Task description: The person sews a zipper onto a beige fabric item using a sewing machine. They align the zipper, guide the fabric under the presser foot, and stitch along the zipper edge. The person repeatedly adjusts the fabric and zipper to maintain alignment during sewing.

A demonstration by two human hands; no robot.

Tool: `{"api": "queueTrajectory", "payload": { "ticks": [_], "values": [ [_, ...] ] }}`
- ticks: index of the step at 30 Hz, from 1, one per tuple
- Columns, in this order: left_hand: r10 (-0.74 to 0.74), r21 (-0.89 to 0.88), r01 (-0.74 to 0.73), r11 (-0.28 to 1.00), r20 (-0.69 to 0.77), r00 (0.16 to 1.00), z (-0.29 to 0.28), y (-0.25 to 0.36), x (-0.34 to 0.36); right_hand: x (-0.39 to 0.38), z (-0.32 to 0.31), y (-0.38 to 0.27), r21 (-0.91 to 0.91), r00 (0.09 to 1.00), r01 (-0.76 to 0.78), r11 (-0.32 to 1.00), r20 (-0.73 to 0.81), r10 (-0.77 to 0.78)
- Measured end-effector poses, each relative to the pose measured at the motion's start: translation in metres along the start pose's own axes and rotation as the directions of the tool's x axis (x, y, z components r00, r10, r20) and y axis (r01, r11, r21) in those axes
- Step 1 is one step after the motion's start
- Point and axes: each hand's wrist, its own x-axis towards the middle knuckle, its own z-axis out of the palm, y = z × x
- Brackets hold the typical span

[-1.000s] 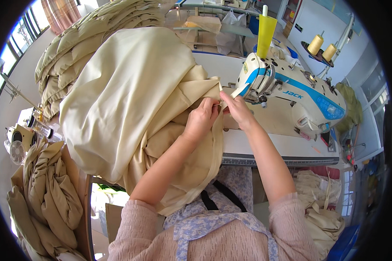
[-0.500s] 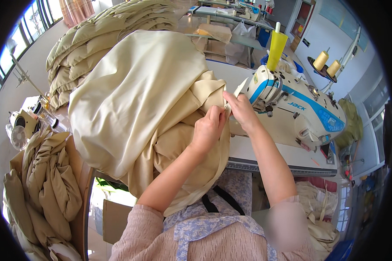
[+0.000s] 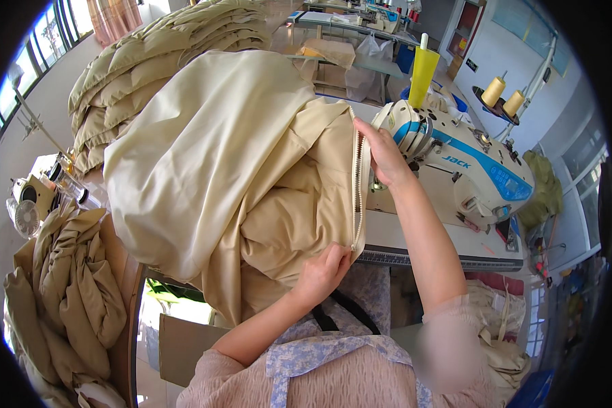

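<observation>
A large cream and beige padded garment (image 3: 197,149) lies bunched over the near left of the sewing table. A zipper (image 3: 358,197) with pale teeth runs down its right edge, stretched nearly straight between my hands. My left hand (image 3: 325,272) is closed in a pinch at the zipper's lower end; whether it grips the slider is hidden by the fingers. Farther up, my right hand (image 3: 385,155) holds the zipper's edge near its top, thumb along the tape and fingers partly hidden behind. A white and blue sewing machine (image 3: 455,149) stands just right of my right hand.
A stack of quilted beige pieces (image 3: 163,61) rises at the back left. More beige cloth (image 3: 75,292) hangs at the left, below a small fan (image 3: 27,216). Thread cones (image 3: 494,92) and a yellow holder (image 3: 423,75) stand around the machine. A ruler strip (image 3: 415,260) lines the table's front edge.
My left hand has moved down along the zipper toward me, away from my right hand. The zipper now shows as a long line between them. My right hand stays near the top.
</observation>
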Motion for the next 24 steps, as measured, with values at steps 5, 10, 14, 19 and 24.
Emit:
{"api": "queueTrajectory", "payload": {
  "ticks": [5, 10, 14, 19, 24],
  "values": [
    [-0.016, 0.045, 0.015, 0.999, 0.029, 0.999, 0.005, 0.001, -0.003, -0.002, -0.002, 0.003, 0.085, 0.999, -0.021, 0.996, 0.044, 0.017],
    [-0.009, 0.018, 0.009, 1.0, 0.015, 1.0, 0.011, 0.003, -0.002, -0.01, -0.005, 0.001, -0.041, 0.999, -0.021, 0.999, 0.034, 0.023],
    [-0.045, 0.013, 0.044, 0.999, 0.043, 0.998, 0.013, 0.003, -0.006, -0.025, -0.026, 0.015, -0.383, 1.0, -0.02, 0.924, -0.009, 0.018],
    [-0.1, -0.058, 0.102, 0.993, 0.028, 0.995, 0.012, 0.001, -0.009, -0.136, -0.031, 0.035, -0.558, 0.951, -0.282, 0.781, -0.057, 0.303],
    [-0.122, -0.109, 0.123, 0.986, 0.014, 0.992, 0.007, 0.005, -0.009, -0.165, 0.003, 0.082, -0.519, 0.98, -0.151, 0.841, 0.032, 0.196]
  ]
}}
